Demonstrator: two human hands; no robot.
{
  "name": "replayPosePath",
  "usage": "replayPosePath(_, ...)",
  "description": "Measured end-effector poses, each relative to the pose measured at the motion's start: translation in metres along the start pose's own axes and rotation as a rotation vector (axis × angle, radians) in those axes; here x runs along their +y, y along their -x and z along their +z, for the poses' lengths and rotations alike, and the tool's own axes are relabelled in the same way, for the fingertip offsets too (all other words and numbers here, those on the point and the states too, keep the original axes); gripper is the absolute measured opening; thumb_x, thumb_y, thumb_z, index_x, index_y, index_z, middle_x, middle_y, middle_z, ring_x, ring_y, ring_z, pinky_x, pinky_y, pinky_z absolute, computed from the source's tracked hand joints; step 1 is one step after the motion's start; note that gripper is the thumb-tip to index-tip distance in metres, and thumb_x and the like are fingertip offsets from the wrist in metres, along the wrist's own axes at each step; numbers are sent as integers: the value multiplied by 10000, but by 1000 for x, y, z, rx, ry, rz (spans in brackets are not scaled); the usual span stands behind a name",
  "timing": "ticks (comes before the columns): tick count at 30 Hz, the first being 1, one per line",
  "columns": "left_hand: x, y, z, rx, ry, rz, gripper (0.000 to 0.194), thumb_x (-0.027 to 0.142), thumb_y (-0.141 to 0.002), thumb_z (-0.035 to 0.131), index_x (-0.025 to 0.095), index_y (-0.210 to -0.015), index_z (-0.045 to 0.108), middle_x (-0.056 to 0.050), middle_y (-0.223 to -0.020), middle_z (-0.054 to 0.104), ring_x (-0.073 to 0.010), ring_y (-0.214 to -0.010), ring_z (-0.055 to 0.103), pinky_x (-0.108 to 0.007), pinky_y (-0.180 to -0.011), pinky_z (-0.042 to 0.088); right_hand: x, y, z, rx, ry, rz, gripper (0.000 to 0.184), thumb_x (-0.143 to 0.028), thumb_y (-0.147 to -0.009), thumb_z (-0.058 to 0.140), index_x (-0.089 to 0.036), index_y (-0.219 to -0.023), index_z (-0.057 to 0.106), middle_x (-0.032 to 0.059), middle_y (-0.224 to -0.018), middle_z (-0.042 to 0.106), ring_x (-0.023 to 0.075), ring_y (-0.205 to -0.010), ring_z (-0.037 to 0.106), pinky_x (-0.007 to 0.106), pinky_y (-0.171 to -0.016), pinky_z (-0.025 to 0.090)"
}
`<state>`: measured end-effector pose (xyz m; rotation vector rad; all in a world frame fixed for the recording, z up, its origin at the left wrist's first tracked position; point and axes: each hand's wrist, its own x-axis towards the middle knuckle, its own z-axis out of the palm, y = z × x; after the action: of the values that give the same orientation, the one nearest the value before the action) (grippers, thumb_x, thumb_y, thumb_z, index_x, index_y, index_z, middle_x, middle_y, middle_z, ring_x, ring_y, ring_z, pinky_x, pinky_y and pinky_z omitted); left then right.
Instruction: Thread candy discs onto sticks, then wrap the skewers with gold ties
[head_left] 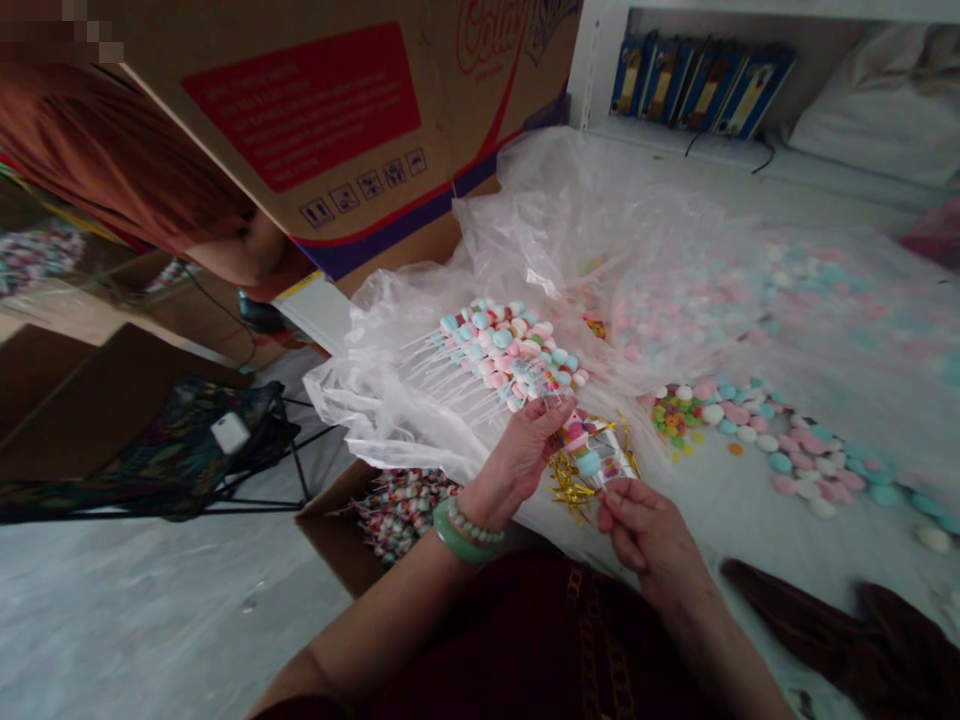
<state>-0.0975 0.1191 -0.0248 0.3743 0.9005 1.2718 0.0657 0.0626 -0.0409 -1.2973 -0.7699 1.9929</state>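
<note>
Between my hands is a marshmallow skewer [587, 460] with pink, yellow and blue pieces, in a clear printed wrapper. The fingers of my left hand [525, 455], which wears green bangles, are closed on its upper end. With a thumb-and-finger pinch my right hand [649, 530] holds its lower end. Gold twist ties [571, 490] lie beneath it on the table. Just beyond my left hand, a pile of marshmallow skewers [499, 340] rests on clear plastic sheeting [397, 425], white sticks pointing left.
Loose marshmallows [814, 460] and small colourful gummies [671, 415] spread to the right. A large cardboard box [352, 130] stands behind. Below the table's left edge, an open box [405, 510] holds many wrapped skewers. A folding chair [187, 440] and another person's arm [232, 255] are at left.
</note>
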Motion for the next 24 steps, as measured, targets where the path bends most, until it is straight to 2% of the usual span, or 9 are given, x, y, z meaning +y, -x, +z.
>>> replayPosePath(3, 0, 2, 3, 4, -14, 17, 243, 317, -682, 750, 122, -752, 623, 7, -654, 590, -82, -607, 553, -213, -651, 483, 4, -1, 5, 235, 577, -371, 162, -319, -858, 492, -194, -811, 584, -1, -630, 609, 79, -398, 441, 189, -363, 296)
replayPosePath(6, 1, 1, 1, -9, 36, 10, 237, 325, -701, 735, 130, -730, 603, 8, -655, 592, -88, -619, 566, -248, -714, 508, 10, -4, 4, 371, 1161, -752, 220, -197, -868, 434, -178, -958, 634, 66, -719, 659, 155, -619, 595, 229, -527, 400)
replayPosePath(8, 3, -1, -2, 1, 67, -12, 226, 310, -699, 736, 131, -729, 601, 9, -660, 599, -90, -608, 570, -264, -718, 522, 13, -5, 1, 420, 1389, -877, 260, -149, -868, 415, -169, -1001, 637, 81, -754, 676, 163, -649, 611, 234, -559, 400)
replayPosePath(10, 5, -2, -6, 31, 91, -28, 216, 295, -697, 736, 127, -730, 604, 6, -665, 608, -97, -596, 577, -279, -705, 534, 14, -6, 0, 443, 1480, -904, 246, -156, -876, 419, -184, -977, 642, 75, -805, 686, 152, -644, 609, 226, -554, 393)
replayPosePath(13, 8, -3, -7, 57, 127, -18, 189, 275, -715, 716, 124, -768, 616, -5, -705, 635, -117, -618, 601, -323, -730, 549, 10, -4, 1, 428, 1386, -884, 229, -200, -891, 427, -201, -918, 655, 73, -900, 682, 149, -702, 615, 226, -592, 419)
replayPosePath(16, 10, -2, -4, 38, 163, -12, 185, 269, -730, 704, 129, -821, 625, -17, -762, 658, -134, -665, 625, -352, -773, 549, 2, -2, 5, 384, 1103, -803, 223, -252, -882, 448, -201, -858, 663, 65, -891, 673, 163, -786, 618, 256, -689, 458)
replayPosePath(19, 11, 0, -2, 24, 184, 13, 194, 272, -728, 709, 131, -837, 632, -32, -811, 671, -149, -725, 642, -354, -796, 547, -5, 0, 11, 267, 741, -530, 210, -328, -843, 498, -198, -788, 654, -1, -651, 613, 131, -573, 573, 240, -548, 449)
replayPosePath(21, 12, 0, -3, 12, 177, 27, 201, 271, -721, 716, 132, -843, 638, -36, -834, 675, -150, -739, 644, -355, -804, 546, -9, 0, 15, 176, 464, -309, 218, -363, -809, 536, -186, -716, 624, -46, -515, 518, 88, -401, 458, 211, -402, 359)
replayPosePath(24, 12, 1, -6, -12, 147, 27, 216, 290, -715, 722, 133, -843, 646, -44, -863, 679, -157, -757, 646, -363, -817, 542, -12, -4, 17, 39, 84, -51, 203, -355, -727, 638, -166, -683, 578, -65, -473, 493, 38, -311, 331, 175, -312, 215)
